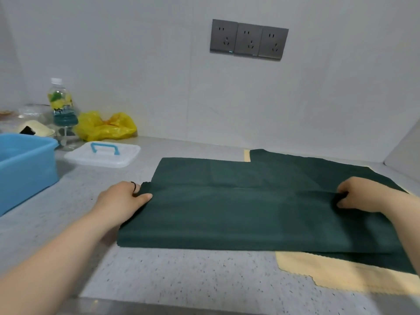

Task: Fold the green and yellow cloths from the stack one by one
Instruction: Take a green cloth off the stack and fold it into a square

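Nearest: speckled counter point(181, 276), with a yellow cloth point(341, 273) poking out bottom right from under the greens. That's the base of the stack, waiting its turn.

Top green cloth point(227, 219) is mid-fold. Its near edge is already a doubled crease, and the flap lies back over the cloth. It sits shifted left of the stack, partly overlapping it (probably so the fold doesn't drag the layers below).

Left hand point(120, 201) pinches the flap's left end, thumb on top and fingers curled under. Right hand point(363, 194) does the same at the right end, fingers bunched into the fabric. Holding both ends keeps the free edge straight and taut across its width.

Flap edge stops short of the cloth's far edge, leaving a single-layer strip uncovered beyond the hands. My read: first half-fold isn't closed yet, and the edge needs carrying further back and lining up.

Behind right, another green cloth point(306, 164) lies flat, with a sliver of yellow at its back corner.

Far left are a blue tub point(27, 169), a white lid point(102, 155), a yellow bag point(104, 126) and a bottle point(60, 98), all parked clear of the fold area. Wall sockets point(248, 39) are above.
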